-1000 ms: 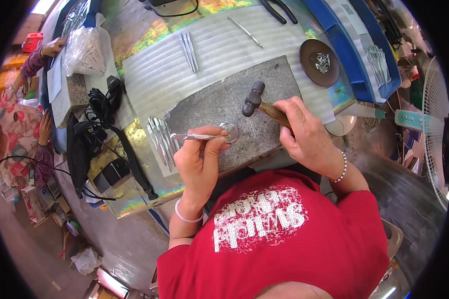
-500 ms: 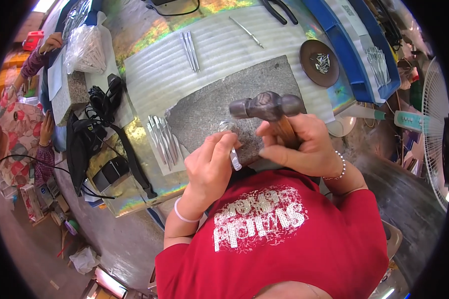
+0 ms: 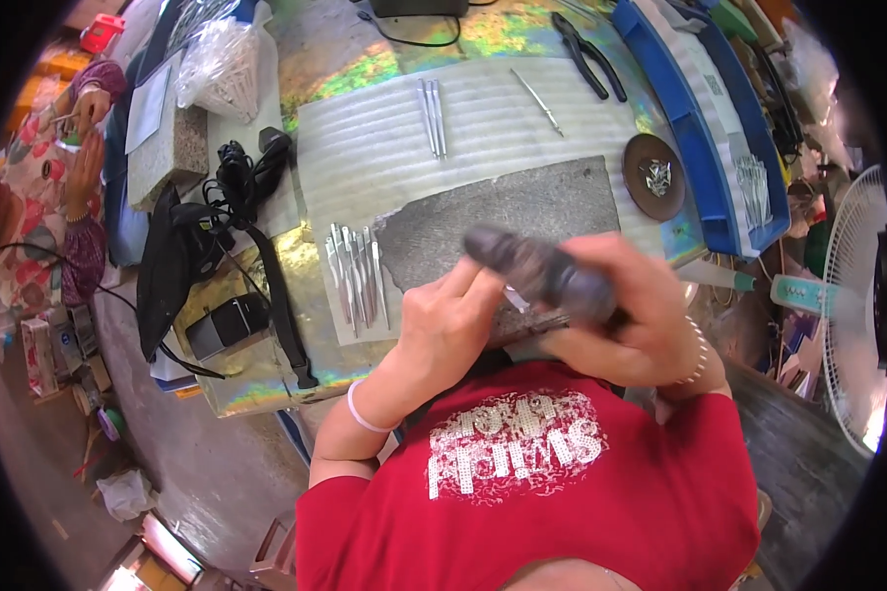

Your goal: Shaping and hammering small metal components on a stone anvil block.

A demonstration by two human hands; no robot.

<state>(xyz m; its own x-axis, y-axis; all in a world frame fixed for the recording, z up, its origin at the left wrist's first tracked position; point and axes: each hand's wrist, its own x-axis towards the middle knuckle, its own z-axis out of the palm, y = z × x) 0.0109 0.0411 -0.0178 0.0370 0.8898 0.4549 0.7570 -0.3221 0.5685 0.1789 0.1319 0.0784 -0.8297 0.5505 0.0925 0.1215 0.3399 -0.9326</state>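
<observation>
My right hand [image 3: 636,315] is wrapped round the handle of a hammer and slightly smeared by motion. The dark steel hammer head [image 3: 537,268] hangs over the front of a grey stone slab [image 3: 508,212], hiding part of my left hand's work. My left hand [image 3: 448,320] is closed on a small shiny metal piece [image 3: 515,298], of which only a silvery bit shows beside the fingers. Its full shape is hidden. Left of the slab, several slim silver metal pieces [image 3: 357,281] lie side by side on white sheeting.
Further back lie slim metal rods [image 3: 431,118], a thin pointed tool [image 3: 537,101] and black-handled pliers [image 3: 591,59]. A brown dish [image 3: 652,177] holds small metal bits beside a blue tray [image 3: 675,113]. Black straps and cables [image 3: 202,236] sit at left. Another person's hands [image 3: 87,148] are far left; a fan [image 3: 852,305] stands right.
The hammer head has turned and dropped lower over the front of the slab, nearer my left hand. The whole view has shifted, with the table appearing further right and lower. Both grips are kept.
</observation>
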